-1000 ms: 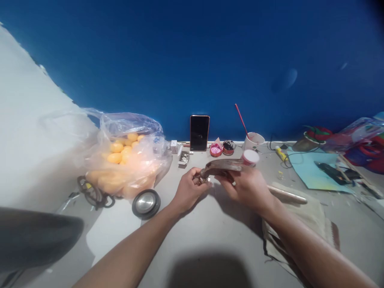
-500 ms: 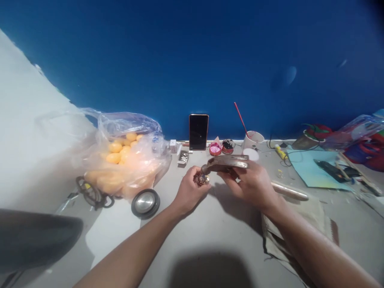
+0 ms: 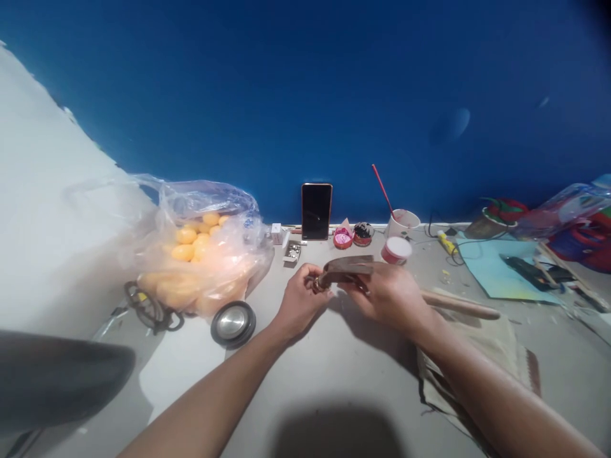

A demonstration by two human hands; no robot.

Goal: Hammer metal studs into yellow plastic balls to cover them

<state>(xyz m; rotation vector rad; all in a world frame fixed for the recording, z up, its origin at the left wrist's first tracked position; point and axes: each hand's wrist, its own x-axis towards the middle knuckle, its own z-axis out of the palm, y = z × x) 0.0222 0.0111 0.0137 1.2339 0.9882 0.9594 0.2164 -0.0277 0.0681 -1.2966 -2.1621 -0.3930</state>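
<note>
Mid-hammering by the looks of it: left hand (image 3: 298, 304) pinching a small brass bit (image 3: 319, 286) on the table (image 3: 334, 375), right hand (image 3: 389, 296) wrapped round a hammer (image 3: 344, 270) resting on it, probably more taps left.

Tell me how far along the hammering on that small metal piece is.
Under way. The left hand pinches a small gold-coloured piece on the table; the right hand holds the hammer close to its head, face on the piece. How finished the piece is cannot be told.
</note>
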